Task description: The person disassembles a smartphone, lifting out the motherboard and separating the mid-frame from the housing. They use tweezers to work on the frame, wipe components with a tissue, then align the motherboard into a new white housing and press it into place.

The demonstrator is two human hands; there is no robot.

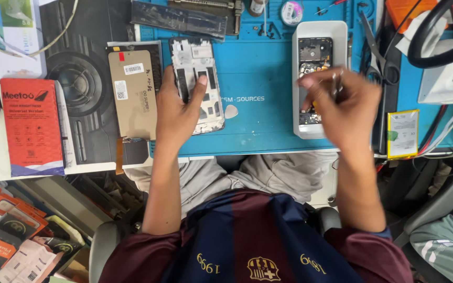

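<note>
Left hand (176, 112) presses flat with spread fingers on the phone frame (197, 84), which lies on the blue mat (258, 78); it looks thin, light and easy to bend, so hold it by the long edges. Right hand (342, 107) pinches tweezers (336, 86) over the white tray (321, 29).

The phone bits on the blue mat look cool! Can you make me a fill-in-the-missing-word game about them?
1. The left hand rests on the phone frame, which lies on a mat coloured ____.
2. The right hand hovers over a ____ tray holding small phone parts.
3. The gold-backed screen panel lies on the frame's ____ side.
4. The small white pick lies ____ the frame and the tray.

Missing words: blue; white; left; between
</note>
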